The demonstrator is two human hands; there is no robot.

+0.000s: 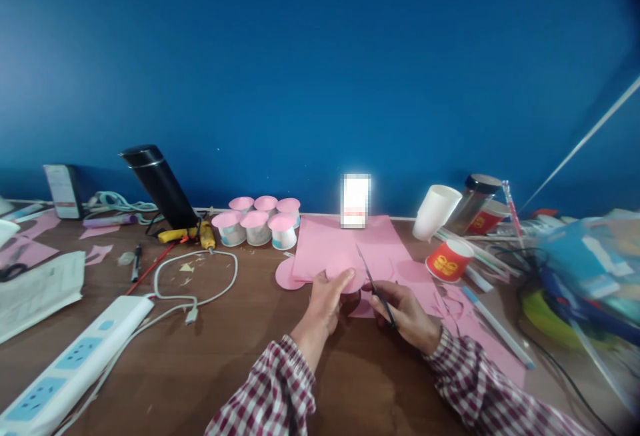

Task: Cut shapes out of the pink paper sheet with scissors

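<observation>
Scissors [376, 287] gripped closed-fisted in right hand [407, 313], blades at pink paper piece [345, 269]; left hand [325, 299] pinches it; one pink disc [287, 275] cut, sheet [350, 243] mostly uncut.

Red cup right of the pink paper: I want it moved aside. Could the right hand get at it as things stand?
Probably not at once: the right hand holds scissors. Otherwise the way to the red cup looks free.

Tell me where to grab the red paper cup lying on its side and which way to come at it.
Take the red paper cup across its printed side wall, coming down from above, probably best. It lies tilted on the table with its open mouth upward and rightward, so the rounded wall faces up; pens lie close on its right, while the pink paper side is freer.
</observation>
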